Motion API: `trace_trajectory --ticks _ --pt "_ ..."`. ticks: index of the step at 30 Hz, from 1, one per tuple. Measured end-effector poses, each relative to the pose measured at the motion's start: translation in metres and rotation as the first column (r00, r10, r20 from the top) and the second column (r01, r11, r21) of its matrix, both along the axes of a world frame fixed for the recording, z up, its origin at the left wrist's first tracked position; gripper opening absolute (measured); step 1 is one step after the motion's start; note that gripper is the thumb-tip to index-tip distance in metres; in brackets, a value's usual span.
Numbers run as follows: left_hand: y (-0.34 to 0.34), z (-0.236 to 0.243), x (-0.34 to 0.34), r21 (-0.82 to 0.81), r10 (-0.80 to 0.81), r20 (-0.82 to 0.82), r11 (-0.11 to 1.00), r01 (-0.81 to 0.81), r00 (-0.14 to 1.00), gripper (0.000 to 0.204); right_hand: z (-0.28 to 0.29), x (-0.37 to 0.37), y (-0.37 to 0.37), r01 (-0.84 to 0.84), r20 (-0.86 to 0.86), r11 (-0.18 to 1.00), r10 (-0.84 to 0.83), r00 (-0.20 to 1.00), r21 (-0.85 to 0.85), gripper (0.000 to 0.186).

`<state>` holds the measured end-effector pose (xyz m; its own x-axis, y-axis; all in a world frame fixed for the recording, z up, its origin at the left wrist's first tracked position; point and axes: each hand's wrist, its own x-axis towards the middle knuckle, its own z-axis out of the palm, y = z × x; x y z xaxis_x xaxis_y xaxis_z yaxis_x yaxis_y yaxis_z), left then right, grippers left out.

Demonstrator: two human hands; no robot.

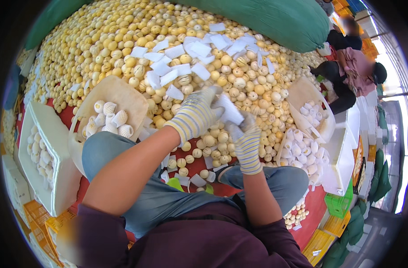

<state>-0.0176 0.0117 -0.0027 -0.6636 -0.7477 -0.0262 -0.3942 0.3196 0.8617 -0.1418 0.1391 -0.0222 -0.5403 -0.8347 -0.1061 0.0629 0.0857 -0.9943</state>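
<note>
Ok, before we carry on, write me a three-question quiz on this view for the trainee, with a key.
1. What is between the left hand and the right hand, both in striped knit gloves?
A) a green plastic crate
B) a white foam sleeve
C) an orange plastic crate

2. True or false: a bulky dark-green bundle lies along the far edge of the heap of round yellow fruit.

3. Fill in the blank: the round fruit in the beige plastic basket left of the hands wear ____ netting (a colour).

Key: 1. B; 2. True; 3. White
</note>
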Motion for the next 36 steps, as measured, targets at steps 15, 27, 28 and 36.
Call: trace_trajectory --ticks 15,27,28,36 --pt "-0.005 0.026 -0.006 0.167 -0.242 -0.148 0.950 0.265 0.959 0.058 0.001 -0.005 0.012 -0.056 0.029 0.997 0.058 0.998 -0.059 0.029" --pt "-0.023 0.006 0.002 0.413 -0.365 0.279 0.881 0.233 0.888 0.027 -0.061 -0.016 -0.029 -0.377 -0.429 0.844 0.523 0.737 0.382 0.059" --pt "-0.017 0.007 -0.004 0.404 -0.388 0.240 0.873 0.272 0.890 0.028 -0.094 -0.034 -0.031 -0.213 -0.515 0.834 0.494 0.701 0.509 0.057" --pt "-0.018 0.018 -0.003 0.299 -0.351 0.137 0.906 0.299 0.927 0.028 -0.182 -0.188 -0.046 0.191 -0.544 0.534 0.646 0.536 0.823 0.056"
